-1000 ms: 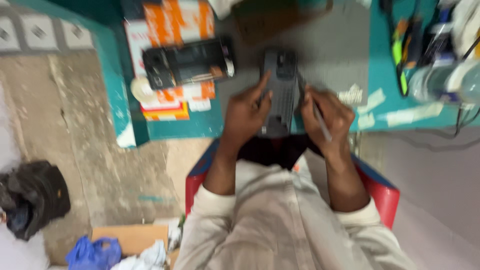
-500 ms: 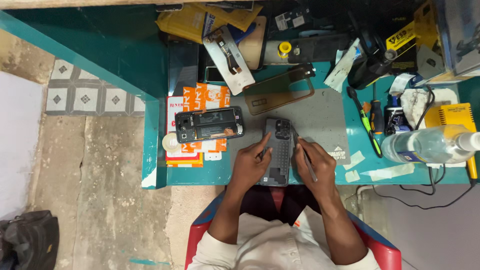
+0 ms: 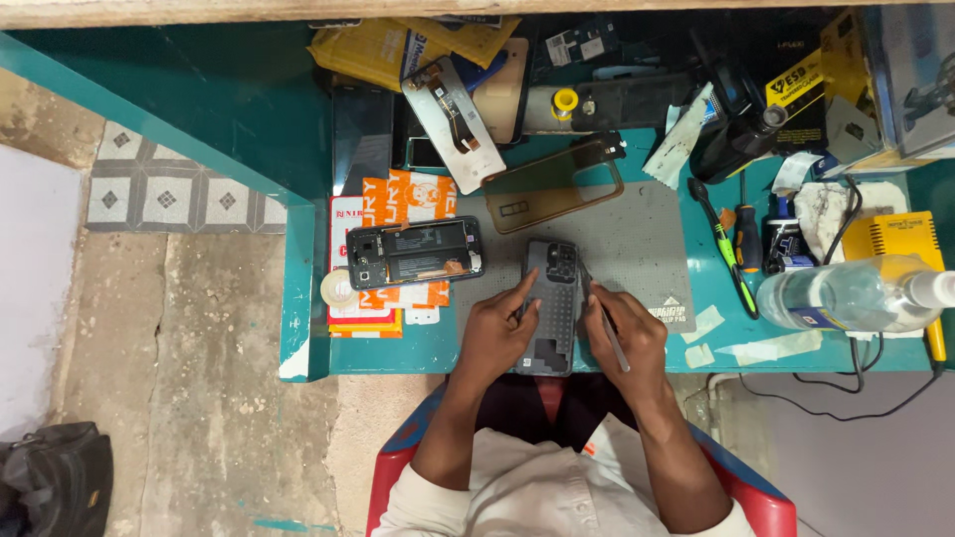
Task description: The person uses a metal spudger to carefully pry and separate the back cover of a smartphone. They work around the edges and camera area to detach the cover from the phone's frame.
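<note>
While my left hand (image 3: 494,333) steadies the grey phone panel (image 3: 550,306), my right hand (image 3: 625,333) grips a thin tool (image 3: 603,320); prying seems underway, needing gentle leverage.

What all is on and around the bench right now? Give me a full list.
phone back cover: 1, dark grey, on the mat under both hands
opened phone: 1, black, left of the cover on orange-and-white packets
work mat: 1, grey, bench centre
clear phone case: 1, brownish, at the mat's top edge
tape roll: 1, pale, left bench edge
screwdrivers: 2, green and orange-black, right of the mat
plastic bottle: 1, clear, lying at right
bag: 1, black, on the floor bottom left
chair: 1, red
left hand: 1, on the cover's left edge
right hand: 1, holding a thin tool at the cover's right edge
</note>
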